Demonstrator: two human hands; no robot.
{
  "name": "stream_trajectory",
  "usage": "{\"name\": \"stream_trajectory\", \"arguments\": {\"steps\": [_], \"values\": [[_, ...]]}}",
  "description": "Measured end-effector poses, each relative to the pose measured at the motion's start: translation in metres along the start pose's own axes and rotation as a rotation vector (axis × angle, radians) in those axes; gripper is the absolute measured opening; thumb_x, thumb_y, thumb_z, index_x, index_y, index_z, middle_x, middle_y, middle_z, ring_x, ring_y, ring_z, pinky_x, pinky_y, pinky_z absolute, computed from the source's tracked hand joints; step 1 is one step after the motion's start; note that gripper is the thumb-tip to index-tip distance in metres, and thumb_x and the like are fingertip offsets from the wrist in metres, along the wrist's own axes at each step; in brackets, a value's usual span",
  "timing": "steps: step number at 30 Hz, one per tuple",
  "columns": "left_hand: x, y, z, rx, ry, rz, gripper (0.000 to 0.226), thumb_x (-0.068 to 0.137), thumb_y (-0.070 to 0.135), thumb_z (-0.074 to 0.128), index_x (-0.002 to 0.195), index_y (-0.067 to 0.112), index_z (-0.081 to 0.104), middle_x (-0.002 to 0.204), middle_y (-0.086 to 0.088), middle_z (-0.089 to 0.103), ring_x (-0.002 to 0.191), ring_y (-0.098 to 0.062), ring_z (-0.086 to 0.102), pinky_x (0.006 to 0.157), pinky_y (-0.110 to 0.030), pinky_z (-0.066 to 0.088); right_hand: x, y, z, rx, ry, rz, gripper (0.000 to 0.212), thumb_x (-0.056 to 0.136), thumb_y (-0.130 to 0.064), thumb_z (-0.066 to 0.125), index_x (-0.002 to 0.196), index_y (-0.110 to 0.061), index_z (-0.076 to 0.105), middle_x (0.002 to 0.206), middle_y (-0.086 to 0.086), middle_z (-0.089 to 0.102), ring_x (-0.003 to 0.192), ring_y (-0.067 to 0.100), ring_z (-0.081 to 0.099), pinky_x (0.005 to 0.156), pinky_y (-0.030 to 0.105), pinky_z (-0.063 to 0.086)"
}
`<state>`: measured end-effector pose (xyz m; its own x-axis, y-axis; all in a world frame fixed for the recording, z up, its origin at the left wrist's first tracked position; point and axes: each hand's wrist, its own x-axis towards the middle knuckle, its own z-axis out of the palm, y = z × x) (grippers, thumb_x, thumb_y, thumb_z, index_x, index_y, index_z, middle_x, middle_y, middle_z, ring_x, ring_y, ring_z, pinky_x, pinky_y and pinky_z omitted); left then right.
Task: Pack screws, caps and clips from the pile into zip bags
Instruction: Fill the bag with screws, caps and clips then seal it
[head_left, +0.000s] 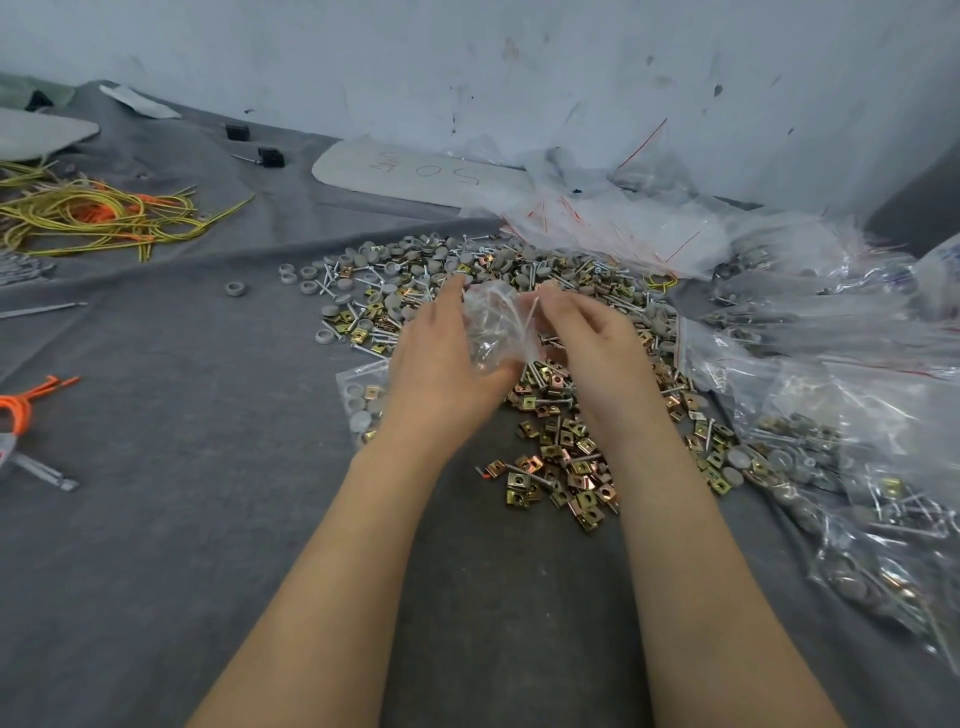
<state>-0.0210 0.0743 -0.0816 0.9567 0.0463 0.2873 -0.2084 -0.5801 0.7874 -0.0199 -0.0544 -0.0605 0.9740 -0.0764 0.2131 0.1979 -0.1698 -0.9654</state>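
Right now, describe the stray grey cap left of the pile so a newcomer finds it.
Start at the pile of screws, caps and clips on the grey cloth. Just beyond its left edge lies one ring-shaped grey cap. Unlike the others, it sits alone, touching nothing.

A tangle of yellow and orange cords (98, 215) lay on a grey cloth (182, 519), near two black blocks (238, 131) and a flat pale-grey board (415, 174) marked in red, below a scuffed white wall (467, 62).

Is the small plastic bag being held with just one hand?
No, the left hand and the right hand both hold the clear zip bag between them.
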Motion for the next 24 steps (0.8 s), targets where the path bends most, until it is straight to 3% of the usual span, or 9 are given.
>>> {"name": "stream_trajectory", "arguments": {"steps": [2, 4, 8, 12, 15, 17, 20, 24], "values": [[0.001, -0.001, -0.001, -0.022, 0.024, -0.01, 0.091, 0.076, 0.031, 0.074, 0.15, 0.02, 0.022, 0.134, -0.006, 0.047, 0.123, -0.025, 0.047, 0.103, -0.049, 0.041, 0.002, 0.003, 0.001, -0.112, 0.045, -0.031, 0.027, 0.097, -0.039, 0.05, 0.106, -0.022, 0.07, 0.094, -0.018, 0.068, 0.086, -0.016, 0.059, 0.082, 0.012, 0.046], [0.002, -0.003, -0.002, -0.043, 0.054, -0.023, 0.089, 0.077, 0.031, 0.074, 0.149, 0.02, 0.023, 0.135, -0.005, 0.047, 0.122, -0.023, 0.047, 0.104, -0.047, 0.04, 0.004, 0.006, -0.002, -0.139, 0.162, -0.062, 0.029, 0.098, -0.037, 0.049, 0.114, -0.019, 0.066, 0.1, -0.021, 0.063, 0.088, -0.017, 0.056, 0.081, 0.007, 0.045], [0.003, -0.004, -0.003, -0.079, 0.105, -0.032, 0.086, 0.078, 0.029, 0.074, 0.149, 0.021, 0.025, 0.131, -0.001, 0.048, 0.108, -0.008, 0.041, 0.094, -0.029, 0.035, 0.006, 0.012, -0.006, -0.188, 0.28, -0.023, 0.016, 0.097, -0.02, 0.051, 0.105, -0.019, 0.065, 0.1, -0.008, 0.066, 0.093, 0.003, 0.059, 0.086, 0.027, 0.049], [0.004, -0.005, -0.004, -0.113, 0.112, -0.035, 0.085, 0.078, 0.029, 0.074, 0.148, 0.022, 0.026, 0.132, -0.002, 0.048, 0.105, -0.007, 0.043, 0.089, -0.027, 0.035, 0.004, 0.016, -0.002, -0.477, 0.104, -0.049, 0.017, 0.094, -0.019, 0.056, 0.106, -0.02, 0.068, 0.098, -0.01, 0.064, 0.091, 0.003, 0.057, 0.088, 0.028, 0.049], [0.004, -0.005, -0.003, -0.126, 0.116, -0.033, 0.086, 0.076, 0.027, 0.074, 0.148, 0.021, 0.027, 0.129, 0.001, 0.046, 0.104, -0.004, 0.04, 0.088, -0.024, 0.033, 0.001, 0.024, 0.009, -0.866, -0.09, -0.064, 0.024, 0.093, -0.03, 0.058, 0.114, -0.025, 0.067, 0.123, 0.002, 0.056, 0.118, 0.024, 0.047, 0.101, 0.039, 0.038], [0.004, -0.006, -0.002, -0.138, 0.118, -0.034, 0.086, 0.076, 0.024, 0.074, 0.148, 0.021, 0.027, 0.122, 0.007, 0.042, 0.104, -0.002, 0.038, 0.086, -0.02, 0.031, -0.003, 0.026, 0.017, -1.048, -0.174, -0.005, 0.033, 0.093, -0.037, 0.056, 0.125, -0.029, 0.059, 0.133, 0.005, 0.045, 0.125, 0.03, 0.035, 0.103, 0.043, 0.03], [0.004, -0.006, -0.001, -0.131, 0.114, -0.031, 0.086, 0.077, 0.023, 0.073, 0.149, 0.021, 0.025, 0.117, 0.011, 0.038, 0.106, -0.003, 0.038, 0.087, -0.022, 0.031, -0.005, 0.027, 0.024, -1.086, -0.145, 0.013, 0.034, 0.093, -0.034, 0.056, 0.126, -0.026, 0.056, 0.135, 0.006, 0.041, 0.126, 0.031, 0.031, 0.102, 0.044, 0.027], [0.003, -0.006, -0.001, -0.108, 0.109, -0.034, 0.086, 0.078, 0.025, 0.072, 0.149, 0.02, 0.024, 0.122, 0.005, 0.044, 0.115, -0.012, 0.044, 0.093, -0.029, 0.035, -0.002, 0.026, 0.019, -1.03, -0.051, 0.015, 0.024, 0.093, -0.033, 0.058, 0.113, -0.022, 0.068, 0.125, 0.008, 0.05, 0.121, 0.032, 0.041, 0.098, 0.041, 0.034]]}}
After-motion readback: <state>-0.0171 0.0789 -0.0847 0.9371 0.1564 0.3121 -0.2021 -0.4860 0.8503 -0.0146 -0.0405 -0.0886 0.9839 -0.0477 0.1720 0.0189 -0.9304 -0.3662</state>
